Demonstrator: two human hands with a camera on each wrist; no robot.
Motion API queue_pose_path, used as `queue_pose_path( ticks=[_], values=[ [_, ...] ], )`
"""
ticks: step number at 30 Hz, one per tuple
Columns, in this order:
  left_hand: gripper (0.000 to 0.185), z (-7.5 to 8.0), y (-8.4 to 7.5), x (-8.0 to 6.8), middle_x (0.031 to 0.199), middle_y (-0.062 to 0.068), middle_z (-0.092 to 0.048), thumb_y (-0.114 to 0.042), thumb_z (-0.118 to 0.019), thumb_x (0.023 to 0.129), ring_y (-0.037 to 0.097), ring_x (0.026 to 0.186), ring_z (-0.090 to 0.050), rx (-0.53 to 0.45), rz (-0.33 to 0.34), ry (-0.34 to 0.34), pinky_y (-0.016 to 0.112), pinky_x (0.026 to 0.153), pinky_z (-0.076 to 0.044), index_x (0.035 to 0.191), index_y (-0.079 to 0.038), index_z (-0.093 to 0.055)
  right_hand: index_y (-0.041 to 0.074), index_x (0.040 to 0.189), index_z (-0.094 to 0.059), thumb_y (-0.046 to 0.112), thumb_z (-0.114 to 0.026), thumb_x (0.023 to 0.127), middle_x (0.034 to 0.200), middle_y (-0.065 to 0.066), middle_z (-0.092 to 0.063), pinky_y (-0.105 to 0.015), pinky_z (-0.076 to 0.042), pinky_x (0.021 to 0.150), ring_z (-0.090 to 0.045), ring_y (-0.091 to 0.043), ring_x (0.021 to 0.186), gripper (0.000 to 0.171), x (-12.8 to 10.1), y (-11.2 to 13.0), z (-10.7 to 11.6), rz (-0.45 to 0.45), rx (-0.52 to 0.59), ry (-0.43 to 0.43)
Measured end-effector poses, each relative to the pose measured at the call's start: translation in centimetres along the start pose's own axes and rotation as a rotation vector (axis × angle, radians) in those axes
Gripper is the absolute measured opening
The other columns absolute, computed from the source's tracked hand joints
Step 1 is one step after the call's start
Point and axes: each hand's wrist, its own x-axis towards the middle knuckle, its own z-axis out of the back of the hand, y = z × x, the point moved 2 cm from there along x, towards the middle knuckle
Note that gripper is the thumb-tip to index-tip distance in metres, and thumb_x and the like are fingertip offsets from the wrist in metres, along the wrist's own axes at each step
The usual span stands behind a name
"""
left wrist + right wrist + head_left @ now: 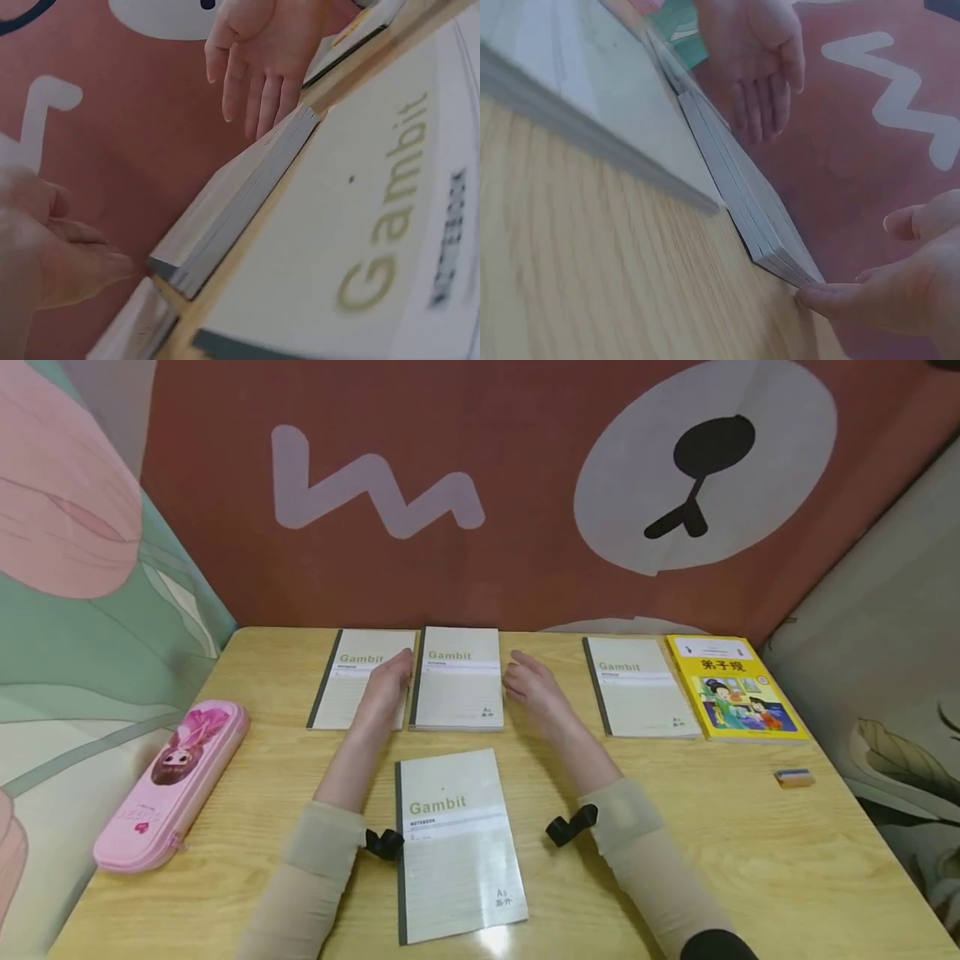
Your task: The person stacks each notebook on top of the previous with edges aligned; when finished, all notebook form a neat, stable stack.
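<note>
Both hands (pixel 386 685) (pixel 536 688) flanking a notebook stack (pixel 457 689), palms facing inward, contact unclear

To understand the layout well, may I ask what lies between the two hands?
In the head view, a stack of Gambit notebooks lies between the left hand and the right hand.

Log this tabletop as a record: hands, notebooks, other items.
Centre: stack of white, dark-spined rectangular Gambit notebooks
Left hand: at the stack's left side, fingers extended
Right hand: at its right side, fingers extended; contact unclear
Other notebooks: matching back-left notebook, back-right notebook, front notebook
Beside back-right notebook: yellow illustrated rectangular book
Far left: glossy pink oblong pencil case
Far right: small blue-and-tan block
</note>
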Motion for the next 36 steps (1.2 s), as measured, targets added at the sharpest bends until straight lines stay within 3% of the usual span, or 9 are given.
queue_pose_path(
  ticks=[6, 12, 19, 23, 30, 36],
  values=[
    [0.057, 1.3, -2.1, -1.7, 0.172, 0.005, -0.027, -0.027, -0.037, 0.112, 0.019, 0.158, -0.030, 0.008, -0.031, -0.004, 0.032, 0.129, -0.030, 0.164, -0.009, -0.024, 0.007, 0.164, -0.019, 0.018, -0.044, 0.108, 0.170, -0.023, -0.019, -0.052, -0.035, 0.126, -0.034, -0.042, 0.153, 0.063, -1.6, 1.0, 1.3, 0.007, -0.043, -0.008],
    [0.059, 2.5, -3.1, -4.3, 0.171, 0.009, -0.029, -0.032, -0.034, 0.112, 0.025, 0.155, -0.036, 0.151, -0.040, 0.038, 0.039, 0.128, -0.035, 0.166, -0.014, -0.018, 0.011, 0.165, -0.020, 0.023, -0.045, 0.108, 0.169, -0.021, -0.023, -0.053, -0.042, 0.121, -0.039, -0.042, 0.150, 0.063, -3.3, 1.3, 2.0, 0.010, -0.177, 0.001],
    [0.062, 3.4, -1.9, -7.5, 0.170, 0.017, -0.027, -0.036, -0.031, 0.112, 0.035, 0.155, -0.033, 0.368, -0.020, 0.114, 0.050, 0.125, -0.037, 0.166, -0.012, -0.013, 0.008, 0.164, -0.021, 0.024, -0.045, 0.108, 0.168, -0.023, -0.026, -0.056, -0.045, 0.117, -0.039, -0.043, 0.150, 0.063, -5.8, 1.4, 2.3, -0.013, -0.247, 0.073],
    [0.064, 3.7, -0.7, -9.4, 0.171, 0.019, -0.022, -0.037, -0.030, 0.112, 0.039, 0.156, -0.029, 0.425, 0.021, 0.154, 0.054, 0.124, -0.038, 0.167, -0.010, -0.010, 0.006, 0.164, -0.019, 0.023, -0.043, 0.108, 0.168, -0.026, -0.024, -0.058, -0.046, 0.116, -0.036, -0.046, 0.151, 0.063, -7.3, 0.7, 2.2, -0.046, -0.244, 0.130],
    [0.067, 4.5, 0.9, -12.3, 0.172, 0.024, -0.010, -0.031, -0.031, 0.110, 0.046, 0.157, -0.018, 0.388, 0.098, 0.214, 0.056, 0.121, -0.040, 0.166, -0.005, -0.004, 0.008, 0.165, -0.017, 0.023, -0.043, 0.109, 0.167, -0.025, -0.024, -0.054, -0.050, 0.113, -0.033, -0.043, 0.153, 0.063, -9.8, -1.0, 1.6, -0.190, -0.101, 0.154],
    [0.064, 4.9, 1.8, -14.6, 0.171, 0.027, -0.009, -0.033, -0.025, 0.113, 0.047, 0.156, -0.021, 0.203, 0.165, 0.214, 0.057, 0.116, -0.047, 0.164, 0.002, -0.008, 0.004, 0.164, -0.012, 0.027, -0.040, 0.108, 0.168, -0.028, -0.018, -0.058, -0.049, 0.112, -0.025, -0.044, 0.156, 0.067, -12.4, -1.3, 0.9, -0.230, -0.042, 0.183]
  ],
)
